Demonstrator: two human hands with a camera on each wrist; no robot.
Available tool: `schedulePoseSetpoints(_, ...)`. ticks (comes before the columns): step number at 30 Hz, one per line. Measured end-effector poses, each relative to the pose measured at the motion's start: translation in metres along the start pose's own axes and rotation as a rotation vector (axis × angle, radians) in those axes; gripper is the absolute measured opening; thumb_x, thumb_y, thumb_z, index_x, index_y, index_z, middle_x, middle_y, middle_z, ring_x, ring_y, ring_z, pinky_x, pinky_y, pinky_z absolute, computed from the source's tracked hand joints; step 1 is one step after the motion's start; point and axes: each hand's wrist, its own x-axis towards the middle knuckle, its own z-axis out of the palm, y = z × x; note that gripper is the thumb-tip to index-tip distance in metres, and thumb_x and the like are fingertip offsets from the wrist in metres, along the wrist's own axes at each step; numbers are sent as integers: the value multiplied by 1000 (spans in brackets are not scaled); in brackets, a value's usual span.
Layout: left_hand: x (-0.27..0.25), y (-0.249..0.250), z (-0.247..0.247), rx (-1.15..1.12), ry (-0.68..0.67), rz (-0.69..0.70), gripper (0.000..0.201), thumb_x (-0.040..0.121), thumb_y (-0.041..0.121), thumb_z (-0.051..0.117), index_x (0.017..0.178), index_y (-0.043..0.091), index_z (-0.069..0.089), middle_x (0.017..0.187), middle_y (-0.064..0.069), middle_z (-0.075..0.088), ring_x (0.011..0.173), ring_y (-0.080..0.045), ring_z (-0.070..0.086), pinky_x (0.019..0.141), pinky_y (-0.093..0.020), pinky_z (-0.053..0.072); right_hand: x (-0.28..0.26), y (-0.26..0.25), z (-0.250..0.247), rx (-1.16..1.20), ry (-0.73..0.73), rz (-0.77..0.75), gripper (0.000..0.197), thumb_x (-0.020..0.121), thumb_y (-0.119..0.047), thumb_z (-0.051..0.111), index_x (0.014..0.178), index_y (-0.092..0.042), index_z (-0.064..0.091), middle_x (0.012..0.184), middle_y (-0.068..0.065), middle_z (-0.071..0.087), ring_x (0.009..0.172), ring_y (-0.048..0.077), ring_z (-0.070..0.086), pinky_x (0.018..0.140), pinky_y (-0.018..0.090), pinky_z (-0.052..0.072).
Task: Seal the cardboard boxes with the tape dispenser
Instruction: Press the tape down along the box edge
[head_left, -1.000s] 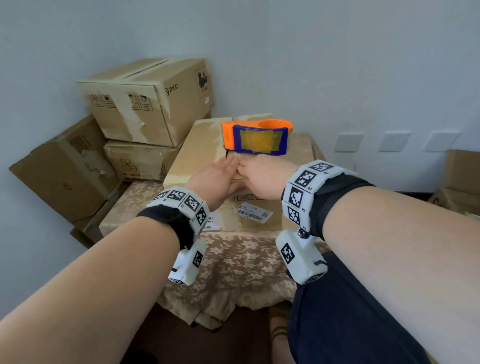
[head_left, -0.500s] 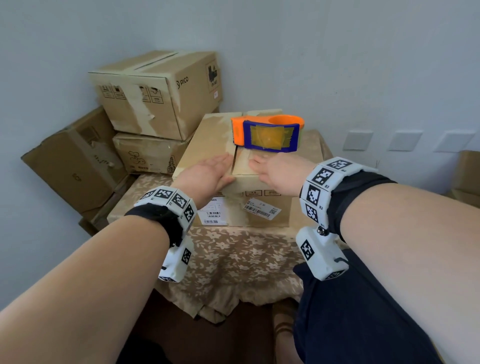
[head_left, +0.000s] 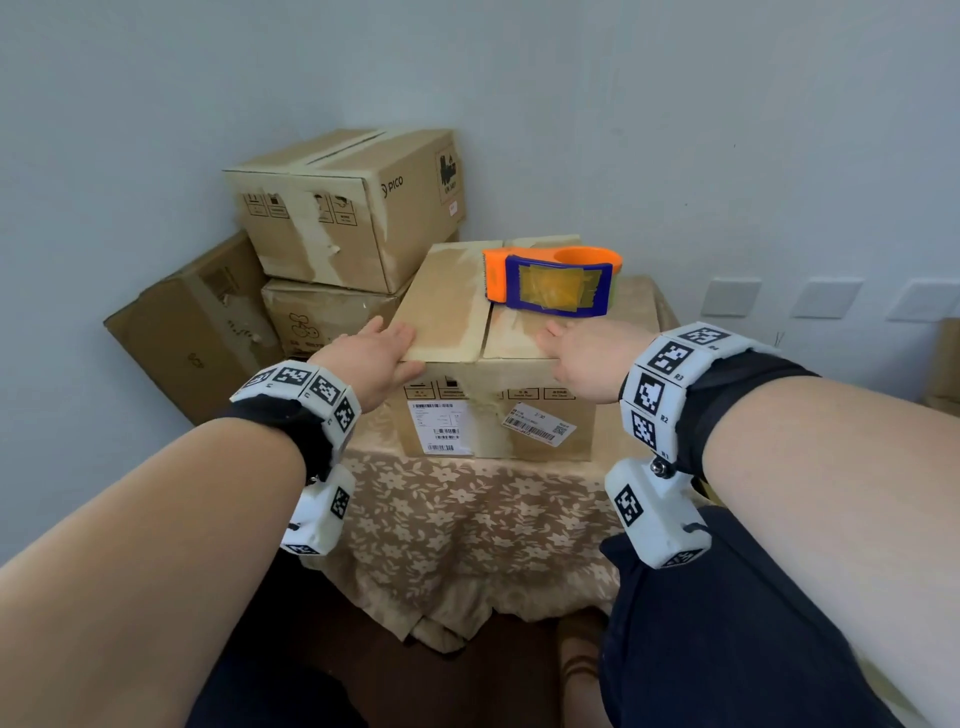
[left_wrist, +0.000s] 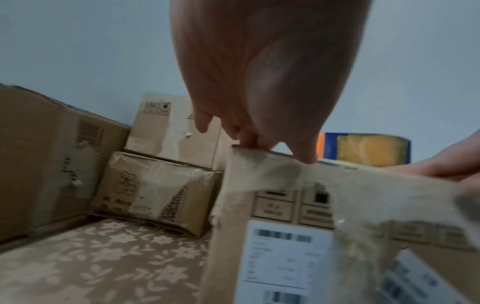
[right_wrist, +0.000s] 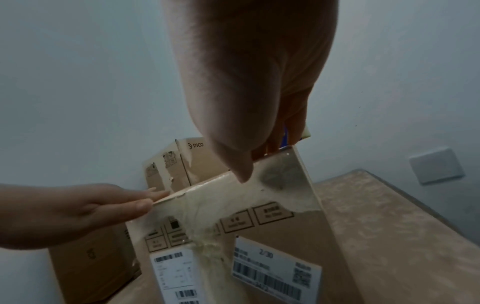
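Note:
A cardboard box (head_left: 457, 306) with two shipping labels stands on the cloth-covered table (head_left: 467, 519), its two top flaps folded down. An orange and blue tape dispenser (head_left: 553, 280) lies on the box's far right top. My left hand (head_left: 382, 353) rests flat on the near left corner of the box (left_wrist: 337, 216), fingers straight, thumb on the front face. My right hand (head_left: 576, 348) lies flat on the right flap near the front edge, just in front of the dispenser. In the right wrist view the right hand's (right_wrist: 262, 156) fingers reach over the box's top edge (right_wrist: 233, 181).
Other boxes are stacked at the left: a PICO box (head_left: 353, 202) on a smaller box (head_left: 322, 317), and a tilted box (head_left: 197, 322) leaning against the wall. Wall plates (head_left: 730, 296) sit at the right. The floral cloth hangs over the table's front edge.
Both hands slid apart from the middle seam towards the box's near corners. The head view has tilted up a little.

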Motion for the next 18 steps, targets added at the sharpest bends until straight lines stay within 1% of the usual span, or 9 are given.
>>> schedulePoseSetpoints(2,-3,10,-2,9,40,34,53,100,45,27,143,14,25,153,-6,26,144,-23,18,112,-51,24,2,-4,-3,3,2,22,48,96,-13,44,142,-9,31,124,10,50,97,24,56,71,33,48)
schedulePoseSetpoints(3,-4,17,-2,-1,56,77,55,100,46,26,146,16,22,154,-5,24,143,-22,21,113,-52,24,2,-7,-5,19,1,21,51,97,-12,43,146,-15,27,131,11,47,98,24,55,70,31,47)
schedulePoseSetpoints(4,-4,25,1,-17,63,131,56,100,45,25,149,18,18,156,-3,20,143,-21,21,114,-52,23,2,-11,-6,39,-13,20,58,98,-12,41,151,-23,18,144,13,37,109,26,52,76,32,48)
schedulePoseSetpoints(6,-2,40,6,-43,71,214,56,101,43,22,152,22,10,159,0,11,145,-18,14,114,-53,20,-1,-19,-7,76,-55,21,70,99,-13,40,152,-38,1,159,12,7,137,32,31,103,40,40)
schedulePoseSetpoints(7,-1,46,8,-63,68,213,56,101,43,21,152,24,7,160,2,7,146,-17,9,115,-54,17,-2,-22,-9,97,-59,22,72,99,-15,40,150,-42,-3,161,10,0,143,34,21,110,43,32)
schedulePoseSetpoints(9,2,51,10,-121,51,174,55,101,45,17,152,27,5,160,5,2,147,-15,4,117,-53,9,-1,-24,-10,119,-61,18,73,100,-15,40,149,-45,-5,161,9,-4,144,35,15,113,43,27)
schedulePoseSetpoints(11,4,50,11,-174,28,149,54,102,44,16,152,27,5,160,5,1,147,-14,2,118,-49,5,0,-23,-13,100,-78,19,72,100,-14,39,150,-43,-4,161,9,-3,143,34,21,111,42,31)
schedulePoseSetpoints(14,8,39,11,-210,32,73,55,102,43,15,153,22,7,160,0,2,147,-15,4,118,-46,5,1,-18,-14,63,-71,9,64,99,-13,38,153,-32,8,158,10,14,135,32,36,106,42,40)
schedulePoseSetpoints(18,12,30,14,-263,71,-48,55,102,43,19,150,18,15,157,1,15,143,-15,14,112,-58,8,-8,-9,-8,135,8,-25,46,99,-15,38,145,-18,32,148,8,35,126,29,45,102,40,42)
